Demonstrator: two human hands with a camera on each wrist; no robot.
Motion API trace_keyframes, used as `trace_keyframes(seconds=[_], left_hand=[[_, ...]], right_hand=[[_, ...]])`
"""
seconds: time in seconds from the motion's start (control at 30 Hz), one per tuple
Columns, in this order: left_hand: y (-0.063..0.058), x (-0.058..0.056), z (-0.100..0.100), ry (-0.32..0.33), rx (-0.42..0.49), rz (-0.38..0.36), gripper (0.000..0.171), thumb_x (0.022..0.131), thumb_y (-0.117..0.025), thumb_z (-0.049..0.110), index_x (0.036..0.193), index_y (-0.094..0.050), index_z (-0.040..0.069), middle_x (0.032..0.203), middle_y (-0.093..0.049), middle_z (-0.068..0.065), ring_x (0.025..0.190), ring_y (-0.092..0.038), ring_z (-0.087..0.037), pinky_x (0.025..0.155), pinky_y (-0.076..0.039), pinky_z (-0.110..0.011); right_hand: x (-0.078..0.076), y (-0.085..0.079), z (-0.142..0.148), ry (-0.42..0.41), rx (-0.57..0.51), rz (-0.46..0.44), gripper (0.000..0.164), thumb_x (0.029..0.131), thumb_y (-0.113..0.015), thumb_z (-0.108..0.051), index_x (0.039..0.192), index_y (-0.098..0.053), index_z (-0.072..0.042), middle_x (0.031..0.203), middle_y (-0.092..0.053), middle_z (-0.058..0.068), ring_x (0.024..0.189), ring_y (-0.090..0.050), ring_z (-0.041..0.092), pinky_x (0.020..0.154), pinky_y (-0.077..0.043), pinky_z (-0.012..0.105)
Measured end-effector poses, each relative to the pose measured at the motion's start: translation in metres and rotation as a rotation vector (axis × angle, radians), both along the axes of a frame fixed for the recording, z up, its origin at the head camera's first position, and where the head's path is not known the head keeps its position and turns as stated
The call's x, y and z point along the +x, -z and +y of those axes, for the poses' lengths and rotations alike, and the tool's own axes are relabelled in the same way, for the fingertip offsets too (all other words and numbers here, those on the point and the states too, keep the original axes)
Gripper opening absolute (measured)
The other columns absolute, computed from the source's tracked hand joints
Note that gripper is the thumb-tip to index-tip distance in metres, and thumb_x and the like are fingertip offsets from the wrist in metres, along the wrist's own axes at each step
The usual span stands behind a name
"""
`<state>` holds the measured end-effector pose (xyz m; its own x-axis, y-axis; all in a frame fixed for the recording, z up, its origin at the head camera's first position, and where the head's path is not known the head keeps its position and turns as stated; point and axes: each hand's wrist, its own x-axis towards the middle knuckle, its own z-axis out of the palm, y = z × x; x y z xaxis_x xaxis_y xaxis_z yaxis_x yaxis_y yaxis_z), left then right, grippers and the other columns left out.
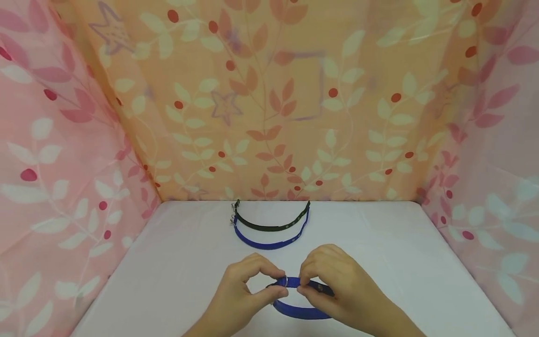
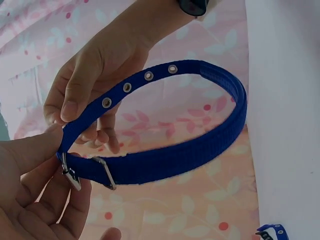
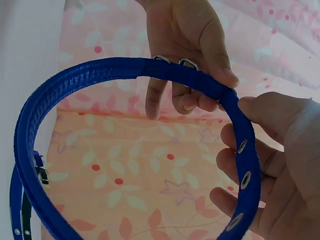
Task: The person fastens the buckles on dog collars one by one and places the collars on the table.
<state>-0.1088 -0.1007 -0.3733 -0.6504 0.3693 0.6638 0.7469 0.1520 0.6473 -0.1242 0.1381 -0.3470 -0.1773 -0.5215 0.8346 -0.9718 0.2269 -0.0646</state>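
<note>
A blue pet collar (image 1: 303, 312) is held up as a loop between both hands over the table. My left hand (image 1: 248, 285) pinches it beside the metal buckle (image 2: 74, 179), thumb against fingertips. Close to the buckle sits a second metal ring (image 2: 106, 173) on the band. With thumb and fingers, my right hand (image 1: 341, 281) grips the strap on the side with the metal eyelets (image 2: 127, 87). The two hands' fingertips are only a short gap apart. A padded, stitched lining (image 3: 42, 110) shows inside the loop in the right wrist view.
Farther back on the white table (image 1: 177, 262) lie another blue collar (image 1: 267, 245) and a dark collar (image 1: 269, 229), both curved toward me. Floral cloth walls (image 1: 261, 140) enclose the table at the back and sides. A black band or watch (image 2: 194, 6) is on the right wrist.
</note>
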Motion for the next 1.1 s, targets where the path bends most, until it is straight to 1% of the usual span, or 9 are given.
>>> trace_keyframes(seconds=[0.17, 0.23, 0.33, 0.43, 0.53, 0.67, 0.83, 0.97, 1.1], left_hand=[[0.002, -0.002, 0.002, -0.006, 0.01, 0.0, 0.024, 0.084, -0.085, 0.01, 0.105, -0.074, 0.013, 0.1, -0.075, -0.001, 0.095, -0.069, -0.014, 0.085, -0.058, -0.028], [0.002, -0.002, 0.002, -0.008, 0.01, 0.006, 0.025, 0.083, -0.085, 0.011, 0.105, -0.074, 0.013, 0.101, -0.075, -0.001, 0.095, -0.069, -0.013, 0.085, -0.058, -0.028], [0.003, -0.001, 0.003, 0.014, 0.012, 0.01, 0.025, 0.083, -0.085, 0.01, 0.105, -0.074, 0.013, 0.1, -0.074, -0.001, 0.095, -0.069, -0.014, 0.085, -0.058, -0.028], [0.004, 0.0, 0.004, 0.05, 0.002, -0.014, 0.023, 0.085, -0.084, 0.011, 0.106, -0.074, 0.013, 0.1, -0.073, -0.001, 0.095, -0.069, -0.013, 0.086, -0.057, -0.03], [0.003, 0.002, 0.004, 0.05, -0.02, -0.077, 0.022, 0.087, -0.083, 0.015, 0.107, -0.074, 0.017, 0.102, -0.073, 0.004, 0.097, -0.069, -0.011, 0.089, -0.057, -0.03], [0.0, 0.003, 0.002, -0.001, -0.054, -0.128, 0.021, 0.088, -0.082, 0.022, 0.107, -0.072, 0.023, 0.104, -0.072, 0.01, 0.1, -0.067, -0.009, 0.091, -0.055, -0.031], [-0.001, 0.0, 0.0, -0.049, -0.066, -0.146, 0.02, 0.089, -0.081, 0.027, 0.104, -0.07, 0.025, 0.1, -0.07, 0.011, 0.098, -0.066, -0.009, 0.09, -0.053, -0.029], [-0.004, 0.001, -0.003, -0.113, -0.045, -0.185, 0.02, 0.089, -0.08, 0.028, 0.106, -0.07, 0.026, 0.099, -0.07, 0.011, 0.097, -0.066, -0.01, 0.09, -0.053, -0.029], [-0.008, 0.001, -0.005, -0.158, 0.017, -0.224, 0.021, 0.089, -0.08, 0.024, 0.107, -0.069, 0.026, 0.101, -0.071, 0.011, 0.102, -0.067, -0.013, 0.096, -0.052, -0.029]], right_hand=[[0.002, 0.0, 0.0, 0.009, -0.001, 0.002, 0.011, 0.101, -0.065, -0.021, 0.096, -0.068, -0.012, 0.093, -0.065, -0.006, 0.089, -0.059, 0.01, 0.085, -0.046, 0.024], [0.002, -0.001, -0.001, 0.0, -0.009, 0.018, 0.011, 0.101, -0.066, -0.02, 0.097, -0.07, -0.011, 0.093, -0.065, -0.005, 0.089, -0.059, 0.011, 0.085, -0.046, 0.025], [0.001, -0.003, -0.003, -0.033, -0.016, 0.064, 0.007, 0.099, -0.068, -0.016, 0.096, -0.071, -0.01, 0.093, -0.065, -0.003, 0.088, -0.059, 0.012, 0.084, -0.046, 0.025], [0.001, -0.004, -0.005, -0.069, -0.018, 0.094, 0.005, 0.095, -0.073, -0.012, 0.094, -0.071, -0.008, 0.094, -0.066, -0.002, 0.089, -0.06, 0.013, 0.084, -0.047, 0.026], [0.002, -0.003, -0.007, -0.072, -0.022, 0.087, 0.008, 0.094, -0.075, -0.013, 0.093, -0.069, -0.008, 0.094, -0.067, -0.002, 0.089, -0.061, 0.013, 0.086, -0.048, 0.027], [0.003, -0.001, -0.009, -0.038, -0.039, 0.074, 0.011, 0.097, -0.072, -0.017, 0.092, -0.067, -0.009, 0.094, -0.067, -0.002, 0.089, -0.061, 0.013, 0.088, -0.047, 0.029], [0.003, 0.0, -0.012, 0.006, -0.061, 0.065, 0.014, 0.099, -0.071, -0.021, 0.093, -0.067, -0.009, 0.094, -0.067, -0.001, 0.089, -0.061, 0.014, 0.087, -0.047, 0.029], [0.003, 0.005, -0.005, 0.106, -0.026, -0.018, 0.018, 0.099, -0.07, -0.03, 0.099, -0.069, -0.012, 0.095, -0.067, -0.007, 0.09, -0.061, 0.011, 0.089, -0.045, 0.026], [0.001, 0.007, 0.004, 0.198, 0.012, -0.082, 0.019, 0.1, -0.067, -0.038, 0.099, -0.069, -0.019, 0.093, -0.066, -0.013, 0.088, -0.059, 0.006, 0.089, -0.044, 0.023]])
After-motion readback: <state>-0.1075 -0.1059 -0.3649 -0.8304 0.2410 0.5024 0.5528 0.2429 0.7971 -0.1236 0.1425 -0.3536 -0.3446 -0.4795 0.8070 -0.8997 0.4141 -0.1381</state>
